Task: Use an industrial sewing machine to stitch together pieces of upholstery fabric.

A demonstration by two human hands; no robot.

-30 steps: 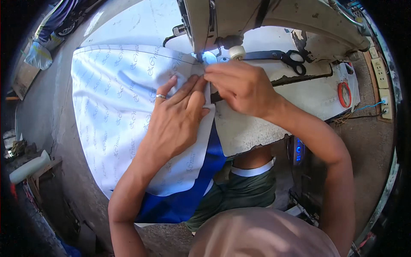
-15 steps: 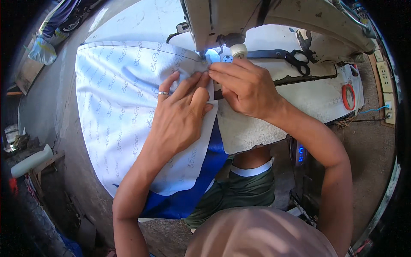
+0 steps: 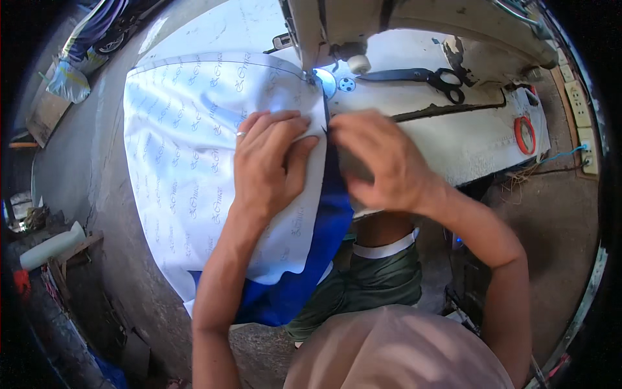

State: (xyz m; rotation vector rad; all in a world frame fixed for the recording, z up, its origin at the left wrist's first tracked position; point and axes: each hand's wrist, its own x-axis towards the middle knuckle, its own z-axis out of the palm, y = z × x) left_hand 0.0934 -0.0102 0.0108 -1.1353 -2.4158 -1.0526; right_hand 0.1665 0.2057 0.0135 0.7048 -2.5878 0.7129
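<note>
A large piece of white-backed blue sheet material, with faint print on its white side, lies under the sewing machine. A line of stitching follows its far edge up to the needle area. My left hand, a ring on one finger, rests on it with bent fingers, gathering and pressing the material near its right edge. My right hand, blurred by motion, is just right of that edge; its thumb and fingers are apart and nothing shows between them. A blue strip of the material's other side shows along the right and bottom.
Black-handled scissors lie on the machine table to the right of the needle. A red tape roll sits near the table's right end, by a power strip. A pale roll stands at far left.
My right hand has drawn back from the needle area toward me, its fingers now apart. My left hand has slid slightly toward me, and the material has shifted a little right.
</note>
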